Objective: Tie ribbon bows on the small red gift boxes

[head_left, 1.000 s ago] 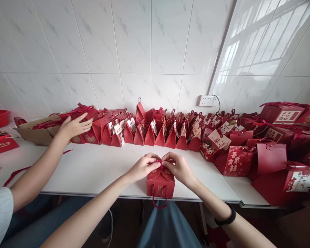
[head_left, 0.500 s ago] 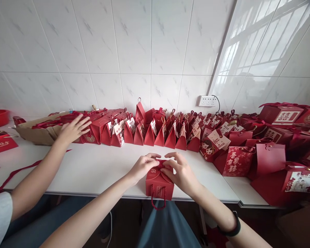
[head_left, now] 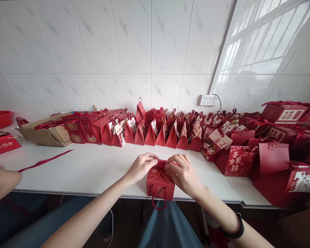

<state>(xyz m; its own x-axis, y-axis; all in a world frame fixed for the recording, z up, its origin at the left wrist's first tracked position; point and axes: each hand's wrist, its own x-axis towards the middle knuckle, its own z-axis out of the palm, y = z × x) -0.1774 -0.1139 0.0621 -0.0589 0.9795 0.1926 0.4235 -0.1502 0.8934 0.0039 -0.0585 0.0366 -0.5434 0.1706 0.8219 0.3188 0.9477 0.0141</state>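
Note:
A small red gift box [head_left: 160, 184] with a red cord handle stands at the near edge of the white table [head_left: 93, 168]. My left hand [head_left: 142, 167] pinches the box's top flap from the left, fingers closed. My right hand [head_left: 182, 174] pinches the top flaps from the right, fingers curled on them. A black band sits on my right wrist. Both hands meet over the middle of the box's lid.
A long row of red gift boxes and bags [head_left: 155, 131] lines the tiled wall, piling up at the right [head_left: 271, 151]. A brown paper bag [head_left: 45, 134] and a red ribbon [head_left: 45, 160] lie at the left. Another person's arm [head_left: 2, 181] rests at the far left. A wall socket [head_left: 208, 100] is behind.
The other person's hand has pulled back from the boxes at the left to the table edge. My two hands have stayed on the box's top, fingers shifting on the flaps.

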